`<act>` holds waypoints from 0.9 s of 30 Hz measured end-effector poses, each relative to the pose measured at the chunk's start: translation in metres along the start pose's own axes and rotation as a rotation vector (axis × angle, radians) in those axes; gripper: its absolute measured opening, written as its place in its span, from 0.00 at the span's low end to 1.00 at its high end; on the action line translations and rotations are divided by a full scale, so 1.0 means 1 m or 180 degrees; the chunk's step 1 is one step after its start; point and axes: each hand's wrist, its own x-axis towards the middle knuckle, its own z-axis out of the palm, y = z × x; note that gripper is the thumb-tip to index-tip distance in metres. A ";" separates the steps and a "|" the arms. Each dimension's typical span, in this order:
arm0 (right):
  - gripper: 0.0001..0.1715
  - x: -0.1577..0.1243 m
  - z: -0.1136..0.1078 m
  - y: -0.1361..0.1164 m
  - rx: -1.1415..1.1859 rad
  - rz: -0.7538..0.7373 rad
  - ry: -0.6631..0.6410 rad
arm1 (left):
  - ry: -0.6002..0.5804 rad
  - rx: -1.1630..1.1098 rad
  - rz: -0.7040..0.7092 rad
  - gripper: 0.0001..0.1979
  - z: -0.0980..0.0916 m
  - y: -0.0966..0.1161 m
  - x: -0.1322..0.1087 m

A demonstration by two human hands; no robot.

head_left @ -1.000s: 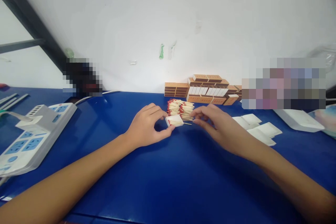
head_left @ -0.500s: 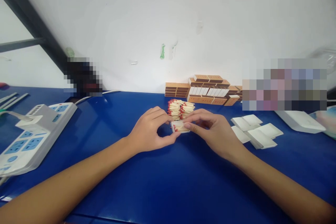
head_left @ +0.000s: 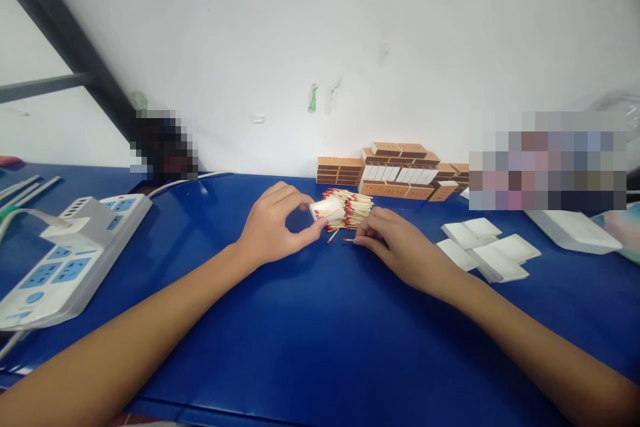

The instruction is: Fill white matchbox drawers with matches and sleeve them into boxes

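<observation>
View from a head-worn camera looking down at a blue table (head_left: 320, 333) set against a white wall, with two bare forearms reaching in from the bottom corners. The left hand (head_left: 273, 223) has its thumb and curled fingers pinched around a small white tray (head_left: 327, 209), held tilted just above the table at the near left edge of a heap of matches (head_left: 357, 208). The tray looks packed with red-tipped sticks, so this one seems filled or nearly so. The right hand (head_left: 400, 247) lies low on the table just to the right, its fingers bent together with the tips down at a loose match (head_left: 349, 240). Whether they actually grip the match is hard to tell at this size. A second stray match (head_left: 334, 235) lies beside it, between the two hands. Behind the heap, along the wall, stands a stack of brown matchboxes (head_left: 395, 172), some showing white ends, which reads as work already done. To the right of the right hand lie several empty white trays (head_left: 487, 250), apart from the heap, and with so many matches unboxed a fair share appears left. A white and blue power strip (head_left: 65, 257) lies far left
</observation>
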 end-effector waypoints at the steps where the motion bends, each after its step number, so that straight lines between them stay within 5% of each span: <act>1: 0.08 0.002 0.001 -0.002 0.0042 -0.0147 -0.0025 | 0.0019 0.0014 -0.0017 0.08 0.000 0.000 0.000; 10: 0.09 0.016 0.012 -0.005 0.0068 -0.0606 -0.0123 | 0.0095 0.0104 0.0094 0.07 -0.003 0.002 0.003; 19: 0.06 0.009 0.001 -0.005 -0.0192 -0.0194 -0.0319 | -0.0070 0.0190 0.0151 0.08 -0.002 0.003 0.002; 27: 0.05 0.002 -0.017 -0.010 -0.0293 -0.0349 0.0534 | -0.0537 0.0179 0.0226 0.13 0.002 0.008 -0.004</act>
